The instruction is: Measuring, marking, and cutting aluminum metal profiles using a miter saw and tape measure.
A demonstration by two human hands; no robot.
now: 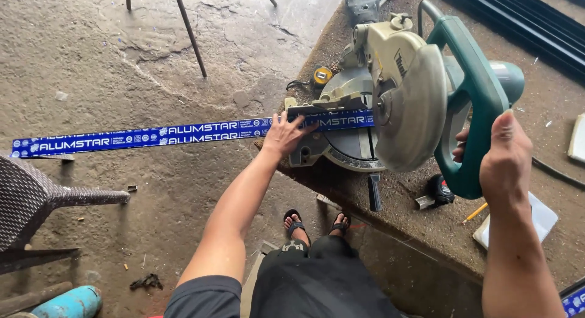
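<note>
Concrete floor [152,62], cracked and dusty; low grit-strewn desk [426,233] at right carrying the tools.

Item 1. Saw [402,105]: mitre type, blade guard raised, green handle, standing at the desk's near edge.

Item 2. Strip [140,137]: long blue-wrapped profile, lying across the saw base against the fence, under the raised blade; most of its length runs out left over the floor, its far end resting near a wicker chair [30,199].

Item 3. Left hand [285,135]: open and flat, fingers spread, pressing the strip down just beside the saw base. Holds nothing closed.

Item 4. Right hand [506,156]: wrapped fully shut around the saw handle, thumb up.

Item 5. Sundries: yellow tape [322,76] behind the saw, black tape [440,189] and pencil [476,212] in front, cable [557,172] at right. Sandalled feet [317,223] below the desk edge.

Risks, as judged:
- Left fingers lie near the blade's path; a slip along the smooth wrapping could carry them toward it.
- The long overhang looks thinly supported; its weight may lever the strip up off the fence, so that the blade binds or kicks.
- Feet in open sandals sit beneath the cut, exposed to an offcut or chips.
- Loose grit under the base may let the saw shift.
</note>
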